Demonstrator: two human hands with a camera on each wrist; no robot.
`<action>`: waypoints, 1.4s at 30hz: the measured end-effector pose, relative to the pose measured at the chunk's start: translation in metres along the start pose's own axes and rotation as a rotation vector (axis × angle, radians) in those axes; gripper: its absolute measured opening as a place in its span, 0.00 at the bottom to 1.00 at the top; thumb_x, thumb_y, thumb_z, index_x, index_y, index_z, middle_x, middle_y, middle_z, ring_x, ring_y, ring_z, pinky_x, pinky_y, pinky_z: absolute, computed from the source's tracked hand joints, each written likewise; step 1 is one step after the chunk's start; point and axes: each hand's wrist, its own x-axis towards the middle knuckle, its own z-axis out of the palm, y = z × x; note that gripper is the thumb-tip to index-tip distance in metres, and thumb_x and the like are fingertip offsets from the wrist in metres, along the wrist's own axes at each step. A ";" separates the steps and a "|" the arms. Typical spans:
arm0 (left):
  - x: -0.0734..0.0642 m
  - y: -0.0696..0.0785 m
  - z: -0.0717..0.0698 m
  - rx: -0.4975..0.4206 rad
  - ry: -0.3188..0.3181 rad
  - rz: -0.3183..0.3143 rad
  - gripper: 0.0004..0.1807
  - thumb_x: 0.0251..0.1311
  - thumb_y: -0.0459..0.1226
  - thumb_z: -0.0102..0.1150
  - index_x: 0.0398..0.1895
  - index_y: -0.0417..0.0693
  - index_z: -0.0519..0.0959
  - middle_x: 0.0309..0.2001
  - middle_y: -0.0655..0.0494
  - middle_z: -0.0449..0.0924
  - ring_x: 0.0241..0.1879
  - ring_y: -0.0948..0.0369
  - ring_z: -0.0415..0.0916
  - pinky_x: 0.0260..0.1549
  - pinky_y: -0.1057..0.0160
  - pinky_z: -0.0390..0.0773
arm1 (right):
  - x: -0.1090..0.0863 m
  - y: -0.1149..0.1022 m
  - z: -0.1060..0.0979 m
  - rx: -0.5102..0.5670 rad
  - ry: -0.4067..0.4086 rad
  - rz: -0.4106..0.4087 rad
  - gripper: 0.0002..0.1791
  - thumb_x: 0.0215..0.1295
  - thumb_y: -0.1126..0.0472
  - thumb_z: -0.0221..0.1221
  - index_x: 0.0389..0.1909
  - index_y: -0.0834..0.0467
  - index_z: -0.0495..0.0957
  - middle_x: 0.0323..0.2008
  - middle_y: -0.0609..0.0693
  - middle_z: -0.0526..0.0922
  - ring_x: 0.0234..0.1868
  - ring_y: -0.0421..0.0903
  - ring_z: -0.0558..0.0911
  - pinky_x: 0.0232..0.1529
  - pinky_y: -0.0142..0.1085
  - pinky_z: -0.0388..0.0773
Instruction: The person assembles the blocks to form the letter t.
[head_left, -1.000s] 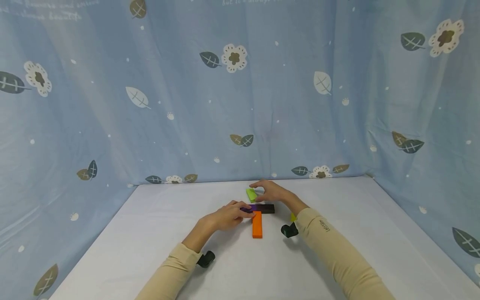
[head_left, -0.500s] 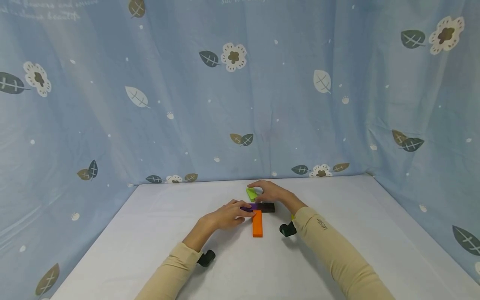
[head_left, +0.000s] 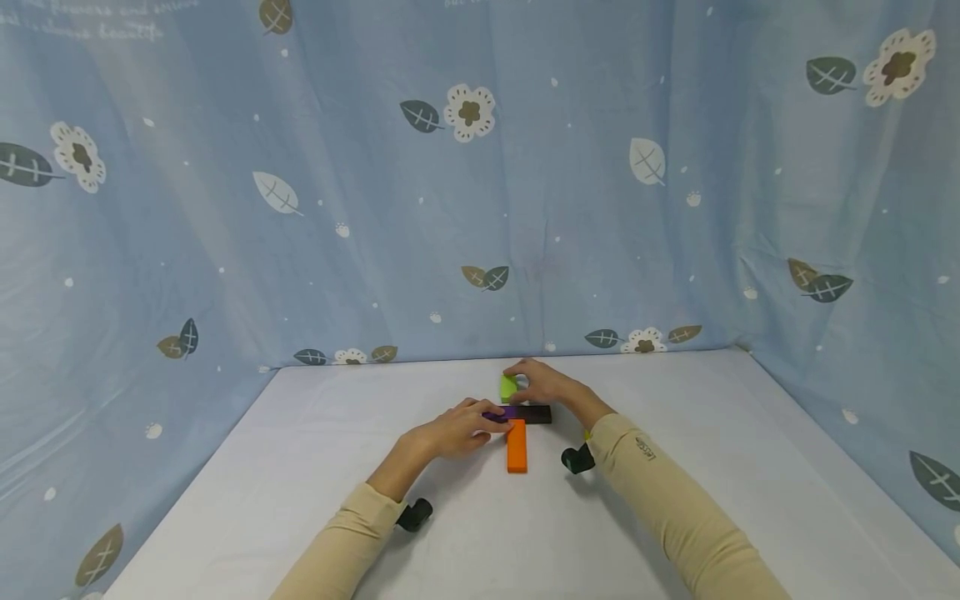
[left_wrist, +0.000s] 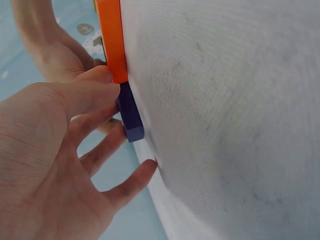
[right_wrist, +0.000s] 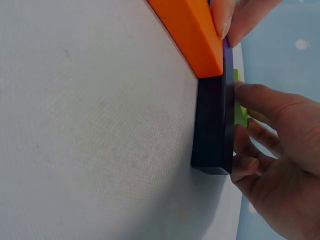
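My left hand (head_left: 459,429) holds a purple block (left_wrist: 131,112) at the spot where an orange block (head_left: 517,450) butts against it. Its thumb lies on the near side and fingers reach over to the far side. A black block (right_wrist: 212,125) continues the purple one to the right, so the orange block runs toward me from this dark bar. Just beyond the bar, my right hand (head_left: 546,383) pinches a lime-green block (head_left: 508,388) between thumb and index finger. The other right fingers curl close to the black block's far side, partly hiding the green one.
A white cloth-covered table (head_left: 300,467) lies under everything, with a blue leaf-print curtain (head_left: 480,208) along its back edge. A small yellow piece (head_left: 587,435) peeks out beside the right sleeve. Black wrist cameras (head_left: 577,460) hang below both wrists.
Between the right fingers, the green block has turned from slanted to nearly straight, in line with the orange block. The right hand shifted slightly right; the left hand stayed in place.
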 end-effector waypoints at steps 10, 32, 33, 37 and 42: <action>0.001 -0.001 0.000 -0.010 -0.003 -0.009 0.22 0.67 0.31 0.55 0.62 0.55 0.78 0.65 0.50 0.73 0.62 0.48 0.69 0.63 0.47 0.71 | 0.000 0.000 -0.001 0.008 -0.022 0.038 0.31 0.63 0.52 0.65 0.66 0.55 0.72 0.61 0.58 0.73 0.61 0.55 0.72 0.68 0.52 0.67; 0.000 0.000 -0.001 0.001 -0.013 -0.007 0.21 0.68 0.32 0.55 0.63 0.55 0.77 0.65 0.49 0.72 0.62 0.48 0.69 0.63 0.47 0.71 | -0.004 0.001 -0.002 0.003 -0.011 -0.001 0.31 0.65 0.52 0.63 0.67 0.58 0.71 0.62 0.61 0.71 0.62 0.57 0.73 0.67 0.53 0.68; 0.000 0.000 -0.001 0.002 -0.013 -0.006 0.21 0.68 0.32 0.56 0.63 0.55 0.77 0.65 0.49 0.72 0.62 0.48 0.69 0.63 0.47 0.71 | -0.004 0.001 -0.002 0.000 -0.008 -0.004 0.31 0.65 0.52 0.63 0.67 0.58 0.71 0.62 0.62 0.70 0.62 0.57 0.72 0.67 0.53 0.68; 0.000 0.000 -0.001 0.004 -0.010 -0.002 0.21 0.67 0.32 0.56 0.63 0.55 0.77 0.64 0.49 0.73 0.62 0.48 0.69 0.63 0.47 0.71 | -0.006 0.001 -0.006 0.002 0.007 -0.017 0.31 0.66 0.53 0.63 0.67 0.60 0.70 0.64 0.63 0.70 0.63 0.58 0.72 0.68 0.54 0.67; 0.000 0.001 -0.002 0.004 -0.006 0.002 0.21 0.67 0.32 0.55 0.62 0.54 0.78 0.65 0.49 0.73 0.61 0.48 0.69 0.63 0.47 0.71 | -0.008 0.001 -0.011 0.007 0.021 -0.041 0.32 0.66 0.53 0.62 0.67 0.62 0.69 0.64 0.64 0.69 0.62 0.58 0.71 0.67 0.54 0.67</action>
